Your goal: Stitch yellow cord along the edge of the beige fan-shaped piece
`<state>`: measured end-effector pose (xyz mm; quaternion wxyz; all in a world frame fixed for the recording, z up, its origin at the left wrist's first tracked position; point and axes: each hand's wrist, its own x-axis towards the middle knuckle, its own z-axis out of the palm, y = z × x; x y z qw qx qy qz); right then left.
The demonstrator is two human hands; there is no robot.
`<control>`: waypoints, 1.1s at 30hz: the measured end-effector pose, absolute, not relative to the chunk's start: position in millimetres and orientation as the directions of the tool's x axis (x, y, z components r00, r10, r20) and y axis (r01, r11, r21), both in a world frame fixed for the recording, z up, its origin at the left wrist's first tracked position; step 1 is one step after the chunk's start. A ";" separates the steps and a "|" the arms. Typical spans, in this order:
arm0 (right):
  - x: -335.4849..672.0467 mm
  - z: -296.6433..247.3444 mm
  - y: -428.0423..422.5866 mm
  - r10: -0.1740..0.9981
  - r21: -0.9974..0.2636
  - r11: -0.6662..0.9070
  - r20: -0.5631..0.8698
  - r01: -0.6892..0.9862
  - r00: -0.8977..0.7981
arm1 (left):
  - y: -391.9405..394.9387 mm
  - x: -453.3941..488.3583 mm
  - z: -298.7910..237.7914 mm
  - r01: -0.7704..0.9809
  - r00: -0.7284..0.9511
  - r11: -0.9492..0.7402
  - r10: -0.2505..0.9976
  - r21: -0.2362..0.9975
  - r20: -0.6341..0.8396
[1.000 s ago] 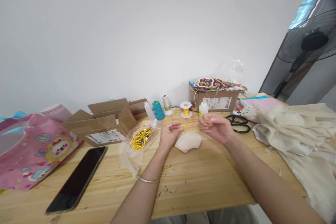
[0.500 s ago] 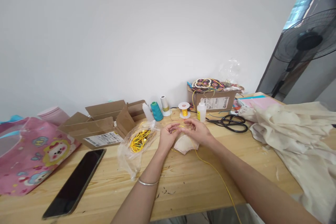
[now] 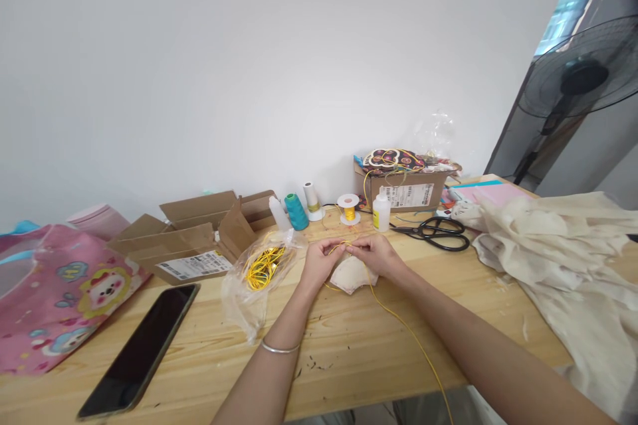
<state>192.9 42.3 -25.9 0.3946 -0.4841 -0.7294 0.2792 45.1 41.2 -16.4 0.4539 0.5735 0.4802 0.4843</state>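
Fingertips of my left hand (image 3: 321, 261) pinch a yellow cord at the top of a small cream fabric piece. My right hand (image 3: 375, 255) pinches the same cord from the other side, its fingertips almost meeting the left ones. Below both hands the cream fabric piece (image 3: 351, 277) rests on the table, its upper edge hidden by the fingers. From the right hand the yellow cord (image 3: 406, 325) trails down over the table's front edge. A small loop of cord shows above the fingertips.
Behind the hands stand a spool of yellow thread (image 3: 349, 211), a glue bottle (image 3: 381, 211) and a teal thread cone (image 3: 296, 212). Black scissors (image 3: 438, 234) lie right, beside cream cloth (image 3: 558, 239). Left are a plastic bag of cord (image 3: 266, 269), an open carton (image 3: 187, 252) and a phone (image 3: 142, 348).
The right fingers have come down from a raised position and closed on the cord beside the left fingertips. The fabric piece stays in place; the view has shifted slightly.
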 end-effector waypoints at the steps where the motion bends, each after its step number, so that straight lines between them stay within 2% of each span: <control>1: 192.8 -26.8 42.8 0.928 -0.797 0.373 0.306 0.475 -0.215 | 41.1 45.3 -16.8 0.113 0.071 -0.105 0.993 0.988 0.097; 8: 194.8 -32.7 48.1 0.932 -0.833 0.362 0.317 0.419 -0.175 | 37.4 47.9 -13.8 0.009 0.083 0.024 0.996 1.000 -0.025; 14: 195.0 -29.8 47.7 0.946 -0.850 0.321 0.311 0.419 -0.094 | 36.6 48.2 -12.7 0.028 0.067 0.081 0.994 0.996 -0.083; 24: 192.5 -11.1 43.0 0.971 -0.951 0.201 0.225 0.237 0.082 | 37.8 48.6 -14.1 0.078 0.036 0.085 0.995 0.993 -0.088; 33: 193.1 -3.5 40.3 0.966 -0.980 0.194 0.199 0.045 0.166 | 38.8 47.7 -15.9 0.084 0.053 0.067 0.996 0.994 -0.071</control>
